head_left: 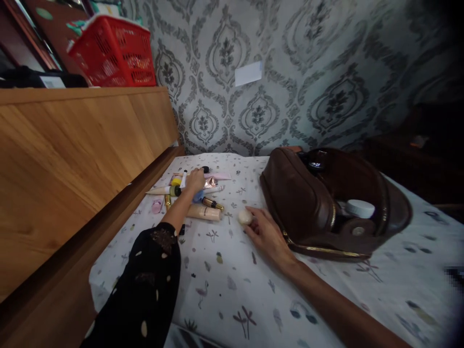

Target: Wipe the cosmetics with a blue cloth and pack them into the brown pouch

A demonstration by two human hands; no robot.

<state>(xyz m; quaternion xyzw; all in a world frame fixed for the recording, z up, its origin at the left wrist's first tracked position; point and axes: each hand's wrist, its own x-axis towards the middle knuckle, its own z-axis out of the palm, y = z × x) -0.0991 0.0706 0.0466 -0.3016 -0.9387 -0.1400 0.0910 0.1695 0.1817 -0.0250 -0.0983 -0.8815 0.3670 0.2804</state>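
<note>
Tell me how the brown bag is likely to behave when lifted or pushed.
The brown bag probably flexes rather than staying rigid, since its leathery sides bulge and curve. With its zipper open, tilting could spill the white round item inside. Its broad base suggests sliding before tipping.

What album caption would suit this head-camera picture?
Left hand at a cluster of tubes and bottles, right hand holding a small pale round item beside an open brown bag.

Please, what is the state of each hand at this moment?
Left hand: over the cosmetics; its grip cannot be told.
Right hand: closed on a small round cream-coloured item.
</note>
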